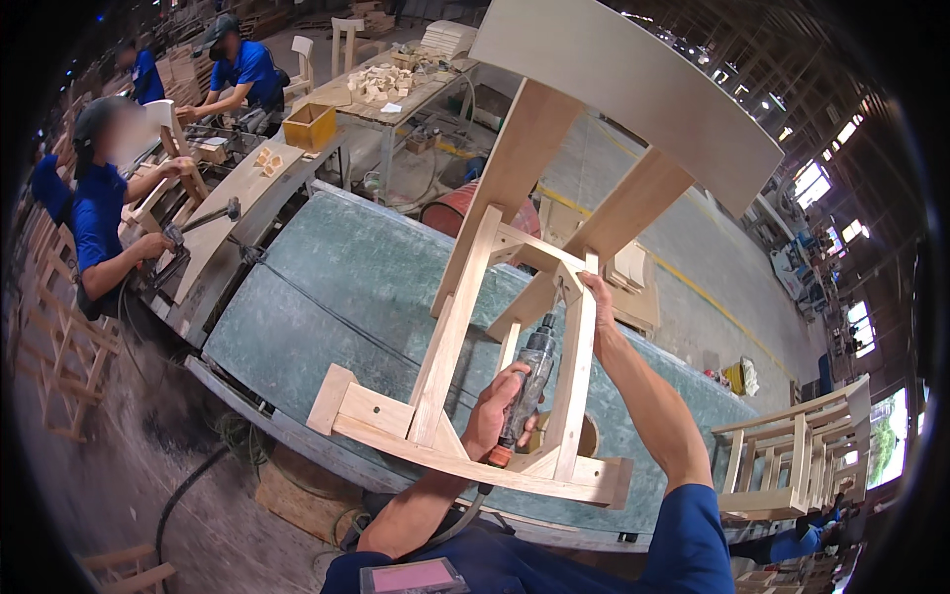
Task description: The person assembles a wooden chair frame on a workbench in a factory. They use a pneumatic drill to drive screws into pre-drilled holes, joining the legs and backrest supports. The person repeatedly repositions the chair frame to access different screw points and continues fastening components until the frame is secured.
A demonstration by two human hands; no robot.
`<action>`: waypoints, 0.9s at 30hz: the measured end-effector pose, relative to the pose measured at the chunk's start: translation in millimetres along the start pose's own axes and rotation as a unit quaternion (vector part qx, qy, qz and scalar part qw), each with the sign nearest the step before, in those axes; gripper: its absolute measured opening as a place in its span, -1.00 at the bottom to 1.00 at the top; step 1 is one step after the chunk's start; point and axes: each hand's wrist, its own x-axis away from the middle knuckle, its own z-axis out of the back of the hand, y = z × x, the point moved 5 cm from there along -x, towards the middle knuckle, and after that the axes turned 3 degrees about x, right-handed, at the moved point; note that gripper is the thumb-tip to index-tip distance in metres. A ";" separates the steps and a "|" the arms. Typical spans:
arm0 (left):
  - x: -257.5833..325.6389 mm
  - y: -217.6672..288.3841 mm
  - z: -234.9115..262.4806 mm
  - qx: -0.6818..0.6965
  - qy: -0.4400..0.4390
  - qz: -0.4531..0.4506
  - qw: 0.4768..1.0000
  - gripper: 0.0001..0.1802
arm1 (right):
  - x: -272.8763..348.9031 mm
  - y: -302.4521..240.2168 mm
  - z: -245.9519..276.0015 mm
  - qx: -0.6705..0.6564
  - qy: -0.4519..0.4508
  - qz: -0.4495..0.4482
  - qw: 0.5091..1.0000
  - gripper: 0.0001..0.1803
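Note:
A pale wooden chair frame [445,346] rests tilted on the green-topped bench, its broad curved back panel [633,79] reaching up and away. My left hand [500,411] is wrapped round an air screwdriver [534,371], a hose trailing from its lower end. The tool's bit points up at a corner block [567,282] inside the frame; whether a screw sits there is too small to tell. Around the rail at that same corner my right hand [597,297] is closed, its fingers partly hidden behind the wood.
The bench [307,267] has a worn green top. At the left a co-worker [104,208] in blue holds a power tool; others stand beyond. A yellow box [310,127] and wood blocks [381,83] lie on tables behind. Stacked chair frames [797,450] stand at the right.

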 end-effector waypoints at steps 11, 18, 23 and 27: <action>-0.7 -3.9 -1.8 -0.021 -0.008 -0.005 1.000 -0.62 | 7.2 -2.0 -1.3 -0.007 -0.018 -0.007 1.000 -0.42; -0.4 5.4 1.5 -0.040 -0.005 -0.023 0.999 -0.62 | 13.4 -2.9 -17.4 -0.030 -0.023 -0.008 0.999 -0.44; 7.6 -7.9 -11.5 -0.047 -0.032 0.011 0.998 -0.64 | 21.1 11.0 102.2 -0.102 -0.020 -0.091 0.990 -0.67; 77.9 23.2 49.1 -0.399 0.041 -0.003 0.916 -0.66 | 53.4 -20.7 88.4 -0.210 0.012 -0.026 0.977 -0.85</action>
